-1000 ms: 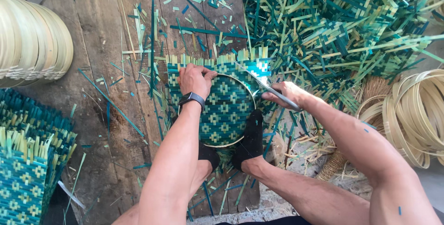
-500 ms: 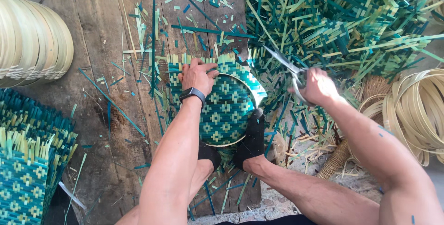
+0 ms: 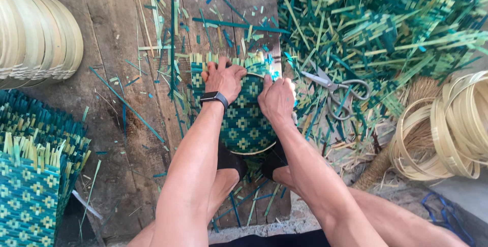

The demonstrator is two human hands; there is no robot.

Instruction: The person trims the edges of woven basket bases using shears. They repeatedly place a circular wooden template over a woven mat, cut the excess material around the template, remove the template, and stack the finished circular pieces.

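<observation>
Wooden floor (image 3: pixel 117 74), offcuts around mat (image 3: pixel 244 120). Left hand (image 3: pixel 223 80) and right hand (image 3: pixel 277 98) press flat on mat, fingers spread, holding nothing. Keep pressure even; scissors (image 3: pixel 333 85) right of mat.

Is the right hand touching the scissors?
Apart. The head view shows the right hand pressing on the green woven mat, while the scissors lie on the strips to its right, with a plain gap between them.
</observation>
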